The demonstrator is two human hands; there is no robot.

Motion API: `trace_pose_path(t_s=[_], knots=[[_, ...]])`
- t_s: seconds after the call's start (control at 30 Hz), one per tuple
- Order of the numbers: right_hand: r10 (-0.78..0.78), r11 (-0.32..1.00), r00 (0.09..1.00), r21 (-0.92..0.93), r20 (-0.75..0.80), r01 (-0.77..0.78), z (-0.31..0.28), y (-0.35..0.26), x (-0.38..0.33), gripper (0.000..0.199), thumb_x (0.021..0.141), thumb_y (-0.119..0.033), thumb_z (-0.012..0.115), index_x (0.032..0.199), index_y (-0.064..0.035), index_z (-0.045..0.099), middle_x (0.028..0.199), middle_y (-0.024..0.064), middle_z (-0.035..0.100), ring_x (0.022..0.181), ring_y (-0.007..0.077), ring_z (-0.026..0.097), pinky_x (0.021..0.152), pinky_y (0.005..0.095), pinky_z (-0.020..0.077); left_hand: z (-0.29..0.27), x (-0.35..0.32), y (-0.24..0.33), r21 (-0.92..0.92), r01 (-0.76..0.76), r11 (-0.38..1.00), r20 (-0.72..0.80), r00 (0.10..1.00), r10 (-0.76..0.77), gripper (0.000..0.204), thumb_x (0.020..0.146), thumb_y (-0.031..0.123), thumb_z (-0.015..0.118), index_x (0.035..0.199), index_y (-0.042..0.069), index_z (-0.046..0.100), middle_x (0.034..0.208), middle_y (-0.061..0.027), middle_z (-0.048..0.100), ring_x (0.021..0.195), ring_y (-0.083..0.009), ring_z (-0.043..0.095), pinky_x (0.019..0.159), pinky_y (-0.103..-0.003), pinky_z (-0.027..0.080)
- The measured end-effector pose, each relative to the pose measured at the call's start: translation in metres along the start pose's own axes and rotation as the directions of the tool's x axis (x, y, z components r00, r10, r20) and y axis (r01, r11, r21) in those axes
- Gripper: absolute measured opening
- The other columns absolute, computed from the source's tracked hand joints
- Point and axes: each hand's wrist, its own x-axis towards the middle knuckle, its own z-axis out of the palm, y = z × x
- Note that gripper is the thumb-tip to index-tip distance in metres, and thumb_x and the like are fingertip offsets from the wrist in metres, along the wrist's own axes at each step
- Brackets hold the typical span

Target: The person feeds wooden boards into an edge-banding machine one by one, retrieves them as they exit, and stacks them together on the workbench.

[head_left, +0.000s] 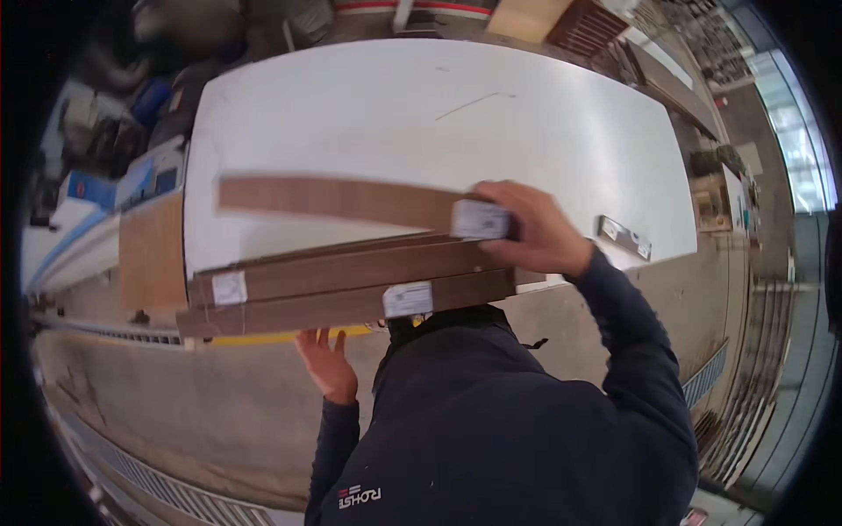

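My right hand (537, 226) is closed around the right end of a narrow brown wood-grain board (342, 196), next to a white label (478, 219) on it. This board is raised at a slight tilt above the far side of a stack, and its left end is blurred. Below it, several long brown boards (307, 279) lie side by side along the table's near edge, two showing white labels. My left hand (330, 366) is just in front of the nearest board, its fingers apart and pointing up; whether the fingertips touch the board I cannot tell.
The boards rest on a large white table (368, 105). A short dark piece with pale labels (624, 237) lies near its right edge. A tan panel (151, 250) stands by the left side. Brown panels (671, 88) are beyond the far right corner.
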Motion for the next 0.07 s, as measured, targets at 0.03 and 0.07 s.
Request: trace_pose_path(t_s=[0.03, 0.07], knots=[[-0.067, 0.997, 0.996, 0.031, 0.055, 0.065, 0.0045, 0.0011, 0.0031, 0.068, 0.07, -0.013, 0.078, 0.133, -0.0047, 0.055, 0.118, 0.0163, 0.065, 0.099, 0.0337, 0.065, 0.088, 0.0389, 0.0509, 0.0039, 0.0018, -0.0001, 0.056, 0.02, 0.998, -0.017, 1.0, -0.019, 0.06, 0.102, 0.06, 0.037, 0.141, 0.016, 0.047, 0.137, -0.003, 0.05, 0.124, -0.0234, 0.045, 0.1, -0.05, 0.036], [-0.13, 0.991, 0.986, 0.051, 0.103, 0.125, 0.0088, 0.0038, 0.0113, 0.071, 0.07, -0.013, 0.079, 0.136, -0.0051, 0.054, 0.122, 0.017, 0.064, 0.103, 0.035, 0.065, 0.09, 0.0404, 0.0511, 0.0126, 0.0078, -0.0022, 0.11, 0.04, 0.993, -0.021, 0.999, -0.038, 0.064, 0.1, 0.064, 0.037, 0.143, 0.017, 0.046, 0.138, -0.0033, 0.05, 0.125, -0.0239, 0.045, 0.101, -0.05, 0.036]])
